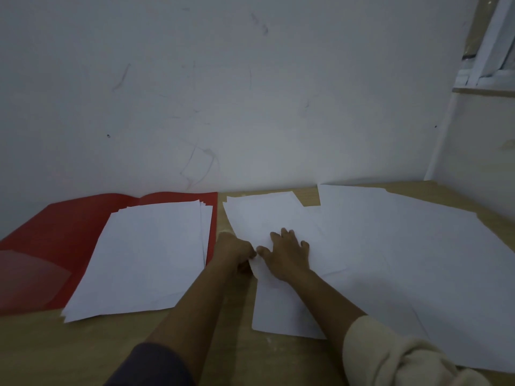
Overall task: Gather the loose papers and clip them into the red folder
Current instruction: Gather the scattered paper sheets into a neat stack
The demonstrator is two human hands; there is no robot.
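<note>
A pale wooden surface [41,352] runs up against a scuffed white wall [250,93], the light dim and bluish. At the middle of it the left hand [232,250] is curled closed, its fingers pinching the near left edge of a white sheet [264,218]. Right beside it the right hand [287,253] lies flat on that same sheet, fingers spread and pressing down, gripping nothing. The left forearm comes out of a dark sleeve [156,366], the right out of a cream sleeve [390,355] pushed up the arm.

Under and around the hands lie loose papers [404,260], overlapping at slightly different angles and spreading out to the right over much of the surface; a further sheet reaches toward the near edge below the right wrist. They are plain, thin and smooth, with sharp corners.

To the left lies the red folder [55,238], opened flat against the wall, with a translucent pocket on its left flap. On its right half rests a stack of papers [147,260], the edges fanned a little at the far right corner; the stack overhangs the folder's near edge onto the wood. A narrow strip of bare wood separates the folder from the sheet under the hands.

At the far right a window frame [490,51] shows, with a wooden sill beneath it.
</note>
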